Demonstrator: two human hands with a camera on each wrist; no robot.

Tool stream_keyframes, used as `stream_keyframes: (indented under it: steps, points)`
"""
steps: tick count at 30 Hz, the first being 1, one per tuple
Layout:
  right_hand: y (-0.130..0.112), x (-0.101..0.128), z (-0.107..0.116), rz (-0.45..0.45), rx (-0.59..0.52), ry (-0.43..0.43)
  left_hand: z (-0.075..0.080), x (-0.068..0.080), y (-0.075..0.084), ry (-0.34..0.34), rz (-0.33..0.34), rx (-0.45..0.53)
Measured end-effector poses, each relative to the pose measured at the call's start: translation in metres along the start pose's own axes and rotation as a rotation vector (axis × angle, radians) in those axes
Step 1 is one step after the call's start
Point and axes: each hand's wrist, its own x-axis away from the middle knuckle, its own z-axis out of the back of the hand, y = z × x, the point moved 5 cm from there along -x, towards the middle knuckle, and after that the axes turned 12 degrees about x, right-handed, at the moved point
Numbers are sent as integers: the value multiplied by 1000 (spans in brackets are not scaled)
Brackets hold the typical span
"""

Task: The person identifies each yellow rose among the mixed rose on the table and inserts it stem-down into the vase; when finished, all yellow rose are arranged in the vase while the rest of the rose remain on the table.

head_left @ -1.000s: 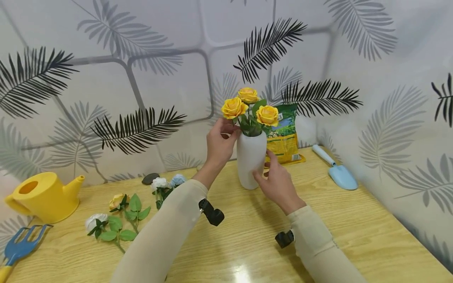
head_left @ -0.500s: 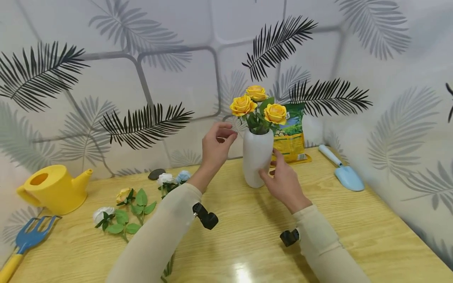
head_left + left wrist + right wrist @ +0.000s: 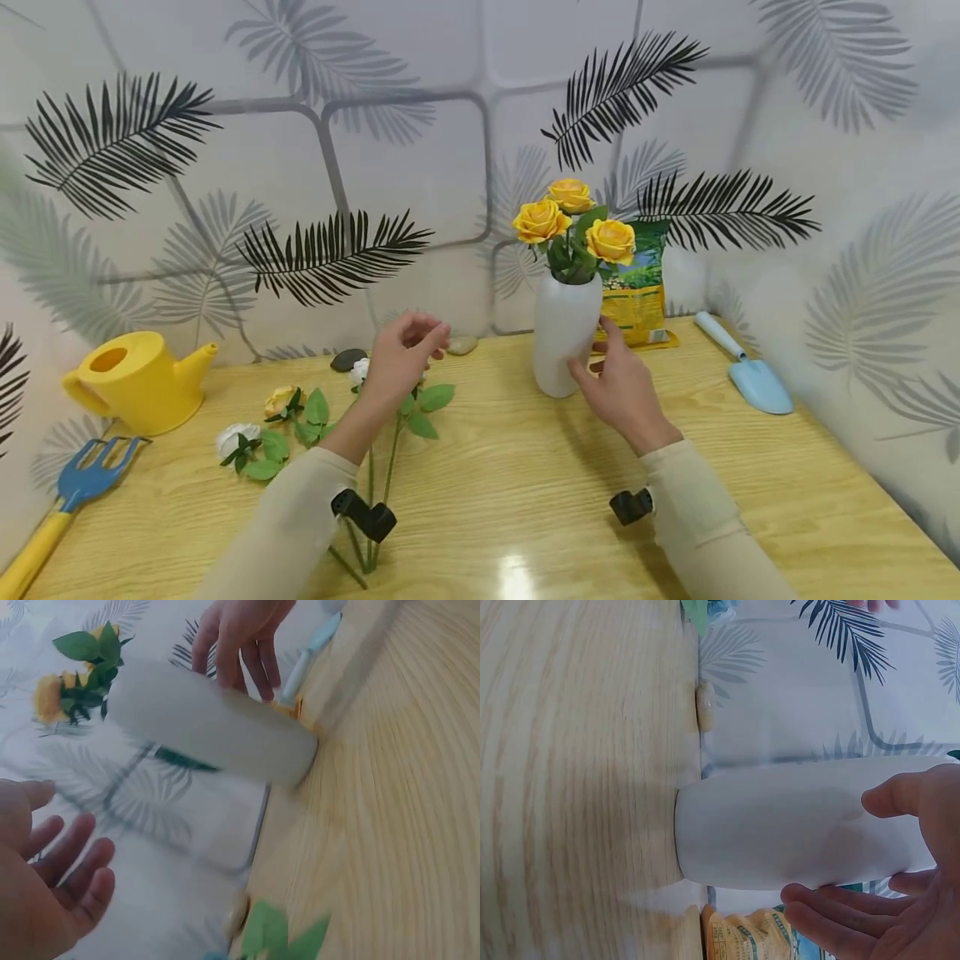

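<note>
The tall white smooth vase [image 3: 566, 333] stands upright on the pale wood-grain worktop [image 3: 480, 467], right of centre in the frame, with three yellow roses with green leaves [image 3: 588, 221] in its mouth. It looks the likeliest thing to come to grief: narrow in the base, with blooms spread wider than its rim, it could tip if pushed off-centre.

The person's right grip [image 3: 622, 383] holds it from the right side only, thumb at the front and fingers along the far side. A hard squeeze or careless release could rock it, perhaps against the green-and-yellow printed bag [image 3: 636, 300] just behind. The stem ends are hidden inside, so how firmly the roses sit cannot be told; a jolt might swivel them.

The person's left grip [image 3: 401, 354] is empty, fingers loosely bent, left of centre and well apart from the vase, giving it no second support. Its cream sleeve [image 3: 281, 521] and black wrist camera [image 3: 365, 515] lie over long green stems [image 3: 390, 467] at lower left. Reaching low there could snag a stem, and lifting one could drag its neighbours or knock the white rose [image 3: 238, 442] at left.
</note>
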Motion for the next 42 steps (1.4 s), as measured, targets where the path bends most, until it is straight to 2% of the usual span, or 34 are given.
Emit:
stream_keyframes:
  steps: [4, 9, 11, 13, 16, 19, 31, 37, 42]
  points:
    - [2, 1, 6, -1, 4, 13, 41, 17, -1, 28, 54, -147]
    - [6, 3, 11, -8, 3, 20, 99, 39, -7, 132, 131, -353]
    - [7, 3, 12, -11, 4, 21, 116, 47, -12, 156, 176, -414]
    - [9, 3, 13, -17, 3, 20, 125, 55, -18, 159, 215, -460]
    - [11, 3, 13, -23, 1, 19, 128, 64, -27, 133, 252, -498]
    - [12, 2, 12, -28, 2, 16, 125, 71, -32, 122, 261, -528]
    - [7, 2, 6, -27, -5, 3, 122, 86, -51, 95, 300, -631]
    - [1, 2, 3, -13, -4, 1, 123, 91, -54, 107, 273, -704]
    - [-2, 0, 0, -3, -10, -1, 125, 93, -56, 124, 271, -717]
